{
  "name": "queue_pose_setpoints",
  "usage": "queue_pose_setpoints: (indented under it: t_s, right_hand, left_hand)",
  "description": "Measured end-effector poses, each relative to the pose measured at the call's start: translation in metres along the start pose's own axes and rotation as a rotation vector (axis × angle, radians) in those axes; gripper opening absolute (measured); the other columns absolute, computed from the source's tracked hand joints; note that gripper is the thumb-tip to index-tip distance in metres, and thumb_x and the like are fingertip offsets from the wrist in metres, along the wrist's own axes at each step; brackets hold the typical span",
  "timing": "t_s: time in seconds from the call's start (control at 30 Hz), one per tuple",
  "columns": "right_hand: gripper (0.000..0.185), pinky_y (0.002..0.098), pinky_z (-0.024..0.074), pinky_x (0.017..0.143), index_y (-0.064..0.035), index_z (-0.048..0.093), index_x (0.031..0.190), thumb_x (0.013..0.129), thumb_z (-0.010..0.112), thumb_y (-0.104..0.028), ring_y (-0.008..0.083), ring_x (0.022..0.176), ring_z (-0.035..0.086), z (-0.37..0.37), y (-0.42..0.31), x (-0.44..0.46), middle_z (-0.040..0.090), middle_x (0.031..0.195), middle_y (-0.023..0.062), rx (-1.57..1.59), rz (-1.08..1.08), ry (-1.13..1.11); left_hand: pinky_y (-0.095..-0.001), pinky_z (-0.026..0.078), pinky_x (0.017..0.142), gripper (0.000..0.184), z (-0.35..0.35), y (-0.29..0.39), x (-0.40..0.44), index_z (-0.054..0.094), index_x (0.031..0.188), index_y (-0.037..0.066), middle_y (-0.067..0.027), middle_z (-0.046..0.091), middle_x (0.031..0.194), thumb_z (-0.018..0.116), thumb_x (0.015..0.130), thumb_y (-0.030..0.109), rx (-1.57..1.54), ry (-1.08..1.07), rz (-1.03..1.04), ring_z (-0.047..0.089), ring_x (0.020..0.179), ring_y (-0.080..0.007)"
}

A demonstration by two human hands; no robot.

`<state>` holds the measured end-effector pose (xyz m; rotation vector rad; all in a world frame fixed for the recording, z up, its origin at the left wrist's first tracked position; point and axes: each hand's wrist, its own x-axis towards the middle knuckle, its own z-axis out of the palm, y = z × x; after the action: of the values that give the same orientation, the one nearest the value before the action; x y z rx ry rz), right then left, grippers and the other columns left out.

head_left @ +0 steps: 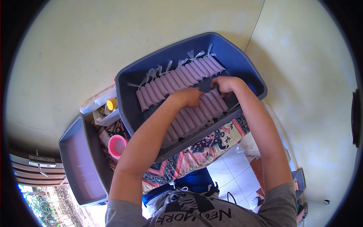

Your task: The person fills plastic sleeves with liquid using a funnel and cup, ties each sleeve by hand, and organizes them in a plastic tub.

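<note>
A large dark grey tub (pixel 124 98) holds two rows of long, tied plastic bags filled with pale purple stuff. The far row (pixel 176 80) lies slanted, its knotted ends toward the back wall. My left hand (pixel 192 97) rests over the upper ends of the near row (pixel 189 119), its fingers bent and partly hidden. Close by on the right, my right hand (pixel 224 85) is curled downward at the top of the near row's rightmost bags. What its fingertips touch, if anything, is too small to make out.
On the left a second grey tub (pixel 63 151) contains pale purple liquid. Between the tubs stand a pink cup (pixel 109 146) and a white box (pixel 107 119) with a yellow-lidded item. Patterned cloth (pixel 189 160) lies beneath the large tub. Walls rise behind and at right.
</note>
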<state>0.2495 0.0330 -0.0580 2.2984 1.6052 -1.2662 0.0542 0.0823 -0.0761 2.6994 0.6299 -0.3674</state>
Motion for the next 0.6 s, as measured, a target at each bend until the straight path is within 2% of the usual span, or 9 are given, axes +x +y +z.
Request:
queue_pose_setpoints:
  t_s: [0.07,0.17,0.33,0.4,0.43,0.5,0.53,0.57,0.6]
  right_hand:
    - [0.06,0.0363,0.0587,0.067,-0.0114,0.053,0.124,0.072,0.046,0.018,0.0276,0.09,0.067,0.002,0.004,0.009,0.056,0.118,0.0215,-0.004,0.011,-0.028]
    - [0.059,0.0364,0.0588,0.067,-0.0116,0.054,0.124,0.073,0.045,0.016,0.0273,0.089,0.067,-0.001,0.0,0.007,0.058,0.113,0.0206,-0.024,0.024,-0.064]
    - [0.049,0.0351,0.0574,0.063,-0.0103,0.057,0.12,0.076,0.052,0.009,0.0246,0.089,0.067,-0.003,0.002,0.001,0.065,0.097,0.0168,-0.043,-0.052,0.021]
    - [0.039,0.0337,0.0539,0.062,-0.0079,0.06,0.114,0.077,0.06,0.003,0.0231,0.084,0.066,-0.004,0.001,-0.004,0.066,0.086,0.0131,-0.063,-0.155,0.201]
    - [0.039,0.0337,0.0539,0.062,-0.0079,0.06,0.114,0.077,0.06,0.003,0.0231,0.084,0.066,-0.001,-0.002,-0.009,0.066,0.086,0.0131,-0.065,-0.161,0.2]
    - [0.031,0.039,0.0513,0.072,-0.004,0.062,0.107,0.076,0.064,-0.004,0.0301,0.085,0.065,0.008,-0.008,-0.021,0.065,0.093,0.0192,-0.165,-0.476,0.535]
    - [0.031,0.039,0.0513,0.072,-0.004,0.062,0.107,0.076,0.064,-0.004,0.0301,0.085,0.065,0.013,-0.019,-0.035,0.065,0.093,0.0192,-0.173,-0.486,0.544]
    - [0.027,0.0397,0.0502,0.074,-0.0029,0.063,0.103,0.076,0.066,-0.006,0.0323,0.085,0.064,0.027,-0.031,-0.05,0.064,0.091,0.0189,-0.073,-0.56,0.632]
    - [0.025,0.0405,0.049,0.076,-0.0018,0.063,0.099,0.076,0.067,-0.008,0.0344,0.085,0.063,0.044,-0.044,-0.064,0.064,0.089,0.0185,0.035,-0.633,0.712]
  left_hand:
    - [-0.0388,0.039,0.101,0.058,-0.004,-0.008,0.004,0.048,0.134,0.009,-0.0168,0.045,0.138,0.064,0.083,0.033,-0.007,-0.13,0.013,0.049,0.122,-0.0314]
    - [-0.0382,0.039,0.1,0.059,-0.004,-0.008,0.0,0.049,0.133,0.007,-0.0157,0.049,0.135,0.064,0.083,0.033,-0.079,-0.17,-0.038,0.05,0.12,-0.0312]
    - [-0.0383,0.041,0.097,0.056,-0.02,-0.001,-0.015,0.051,0.131,0.007,-0.0163,0.056,0.126,0.065,0.083,0.032,-0.055,-0.088,-0.055,0.053,0.116,-0.0318]
    - [-0.0382,0.043,0.096,0.055,-0.031,0.004,-0.032,0.052,0.13,0.007,-0.0166,0.059,0.122,0.065,0.083,0.032,-0.054,-0.043,-0.077,0.055,0.114,-0.0322]
    - [-0.0385,0.043,0.094,0.053,-0.037,0.006,-0.044,0.054,0.128,0.007,-0.0173,0.06,0.118,0.065,0.082,0.032,-0.128,0.045,-0.087,0.056,0.112,-0.0328]
    - [-0.0387,0.044,0.092,0.051,-0.047,0.013,-0.071,0.056,0.125,0.007,-0.018,0.062,0.115,0.065,0.082,0.033,-0.198,0.142,-0.101,0.057,0.109,-0.0333]
    - [-0.0401,0.045,0.09,0.05,-0.048,0.019,-0.089,0.058,0.123,0.007,-0.0179,0.062,0.112,0.065,0.081,0.033,-0.23,0.282,-0.091,0.058,0.108,-0.0324]
    - [-0.0414,0.046,0.089,0.048,-0.046,0.026,-0.108,0.06,0.12,0.007,-0.0177,0.063,0.11,0.065,0.081,0.034,-0.265,0.42,-0.085,0.059,0.107,-0.0316]
    - [-0.0414,0.046,0.089,0.048,-0.045,0.033,-0.127,0.06,0.12,0.007,-0.0177,0.063,0.11,0.065,0.081,0.034,-0.264,0.426,-0.096,0.059,0.107,-0.0316]
